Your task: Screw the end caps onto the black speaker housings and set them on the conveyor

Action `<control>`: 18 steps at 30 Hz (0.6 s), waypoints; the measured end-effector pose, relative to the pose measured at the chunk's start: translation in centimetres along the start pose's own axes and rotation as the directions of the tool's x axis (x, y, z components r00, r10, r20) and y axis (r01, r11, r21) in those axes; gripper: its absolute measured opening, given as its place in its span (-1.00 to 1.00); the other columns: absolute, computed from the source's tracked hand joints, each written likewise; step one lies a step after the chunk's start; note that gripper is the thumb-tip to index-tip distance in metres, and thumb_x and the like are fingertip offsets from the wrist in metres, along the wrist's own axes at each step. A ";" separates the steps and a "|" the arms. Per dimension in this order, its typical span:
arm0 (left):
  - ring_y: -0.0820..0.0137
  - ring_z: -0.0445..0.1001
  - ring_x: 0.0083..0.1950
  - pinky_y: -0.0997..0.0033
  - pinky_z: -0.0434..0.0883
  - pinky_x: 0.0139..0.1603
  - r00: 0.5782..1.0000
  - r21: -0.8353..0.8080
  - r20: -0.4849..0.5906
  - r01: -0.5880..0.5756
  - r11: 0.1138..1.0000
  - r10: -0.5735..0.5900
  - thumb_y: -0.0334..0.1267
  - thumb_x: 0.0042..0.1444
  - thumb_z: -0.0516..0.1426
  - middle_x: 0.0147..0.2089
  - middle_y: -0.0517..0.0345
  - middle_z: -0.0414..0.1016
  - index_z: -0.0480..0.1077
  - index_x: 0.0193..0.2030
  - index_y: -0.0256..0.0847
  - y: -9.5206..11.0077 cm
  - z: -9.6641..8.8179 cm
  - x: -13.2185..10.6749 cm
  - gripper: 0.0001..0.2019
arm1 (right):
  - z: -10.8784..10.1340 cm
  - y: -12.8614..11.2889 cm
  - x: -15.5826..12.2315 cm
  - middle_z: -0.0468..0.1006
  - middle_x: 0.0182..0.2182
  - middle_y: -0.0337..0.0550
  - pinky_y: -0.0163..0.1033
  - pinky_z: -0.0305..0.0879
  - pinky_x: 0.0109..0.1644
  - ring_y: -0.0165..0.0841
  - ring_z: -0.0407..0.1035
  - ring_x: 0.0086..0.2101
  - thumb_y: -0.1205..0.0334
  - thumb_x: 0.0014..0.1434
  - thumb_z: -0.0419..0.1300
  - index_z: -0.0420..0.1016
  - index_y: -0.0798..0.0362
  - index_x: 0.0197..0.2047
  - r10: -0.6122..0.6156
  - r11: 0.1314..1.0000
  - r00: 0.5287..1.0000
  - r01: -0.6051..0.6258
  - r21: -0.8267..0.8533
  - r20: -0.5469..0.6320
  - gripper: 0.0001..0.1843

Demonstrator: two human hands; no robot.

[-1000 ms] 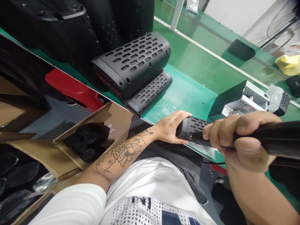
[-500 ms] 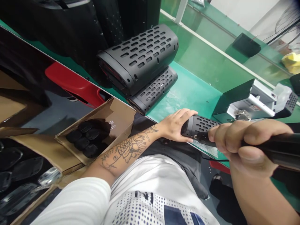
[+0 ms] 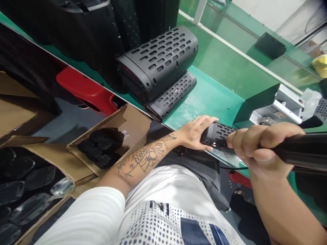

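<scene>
black perforated shell (image 3: 219,131) between hands, left hand (image 3: 195,133) gripping.

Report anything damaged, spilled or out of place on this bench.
Nothing looks damaged or spilled. The left hand holds a small slotted cover at the bench edge; the right hand grips a black tool. Two bigger covers lie stacked behind.

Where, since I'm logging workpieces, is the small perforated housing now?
Head view, right of centre: the small perforated housing lies at the green bench's near edge, held by the left hand, with the right hand's black tool against it.
</scene>
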State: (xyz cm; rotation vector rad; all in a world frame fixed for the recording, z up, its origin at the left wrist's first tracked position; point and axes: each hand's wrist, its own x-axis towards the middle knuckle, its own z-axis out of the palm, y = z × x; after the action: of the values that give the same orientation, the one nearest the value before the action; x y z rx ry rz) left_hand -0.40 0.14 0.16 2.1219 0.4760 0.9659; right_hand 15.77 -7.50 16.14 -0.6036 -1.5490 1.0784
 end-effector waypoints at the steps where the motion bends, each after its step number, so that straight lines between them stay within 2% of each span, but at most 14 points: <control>1: -0.23 0.39 0.56 -0.31 0.42 0.59 1.000 0.006 0.001 0.001 1.000 -0.001 0.32 0.11 0.47 0.54 -0.34 0.36 0.14 0.64 -0.17 0.0 -0.1 0.0 0.13 | 0.0 0.0 -0.1 0.40 -0.59 -0.36 -0.19 0.32 -0.52 -0.43 0.26 -0.66 0.26 0.24 0.55 0.29 -0.03 -0.41 0.007 1.000 1.000 -0.007 0.001 -0.012 -0.53; 4: -0.24 0.40 0.57 -0.32 0.38 0.63 1.000 0.034 0.011 0.000 0.999 0.000 0.28 0.05 0.51 0.54 -0.33 0.36 0.12 0.66 -0.15 0.3 -0.2 -0.1 0.19 | 0.2 0.0 -0.9 0.43 -0.57 -0.35 -0.16 0.43 -0.42 -0.42 0.30 -0.62 0.28 0.24 0.53 0.36 -0.04 -0.35 0.017 1.000 0.999 -0.018 -0.018 -0.042 -0.62; 9: -0.27 0.41 0.57 -0.36 0.42 0.60 0.999 0.096 0.038 0.030 0.995 -0.034 0.37 0.03 0.49 0.56 -0.37 0.35 -0.03 0.73 -0.18 0.2 -0.5 -0.3 0.32 | 0.2 0.6 -2.0 0.48 -0.49 -0.32 -0.15 0.49 -0.33 -0.38 0.40 -0.52 0.33 0.30 0.47 0.45 -0.04 -0.25 0.058 0.994 0.996 -0.065 -0.087 -0.075 -0.74; 13: -0.25 0.43 0.56 -0.36 0.43 0.60 0.996 0.097 0.066 0.059 0.994 -0.066 0.40 -0.04 0.52 0.53 -0.34 0.38 0.11 0.66 -0.16 0.3 -1.0 0.1 0.28 | -0.7 1.4 -1.4 0.52 -0.45 -0.30 -0.18 0.47 -0.32 -0.38 0.43 -0.47 0.25 0.31 0.52 0.52 -0.02 -0.16 0.108 0.988 0.985 -0.121 -0.095 -0.135 -0.76; 16: -0.23 0.45 0.54 -0.35 0.45 0.58 0.994 0.078 0.072 0.078 0.994 -0.084 0.32 -0.08 0.56 0.50 -0.29 0.41 0.18 0.61 -0.15 0.5 -1.1 0.4 0.23 | -1.3 1.7 -0.6 0.52 -0.46 -0.35 -0.19 0.43 -0.38 -0.39 0.40 -0.54 0.12 0.28 0.57 0.54 -0.03 -0.05 0.144 0.988 0.986 -0.148 -0.036 -0.086 -0.67; 18: -0.22 0.46 0.53 -0.34 0.46 0.57 0.993 0.074 0.076 0.087 0.993 -0.093 0.27 -0.08 0.58 0.48 -0.25 0.43 0.19 0.60 -0.13 0.5 -1.2 0.5 0.21 | -1.4 1.8 -0.3 0.48 -0.51 -0.38 -0.20 0.40 -0.39 -0.40 0.36 -0.56 0.09 0.25 0.58 0.50 -0.04 -0.13 0.146 0.989 0.988 -0.146 0.005 -0.041 -0.65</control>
State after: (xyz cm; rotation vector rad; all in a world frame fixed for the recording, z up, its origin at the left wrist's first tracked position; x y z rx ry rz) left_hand -0.94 0.71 1.26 2.1731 0.5682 0.8219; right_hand 16.88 -6.44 14.41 -0.7435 -1.4860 1.1697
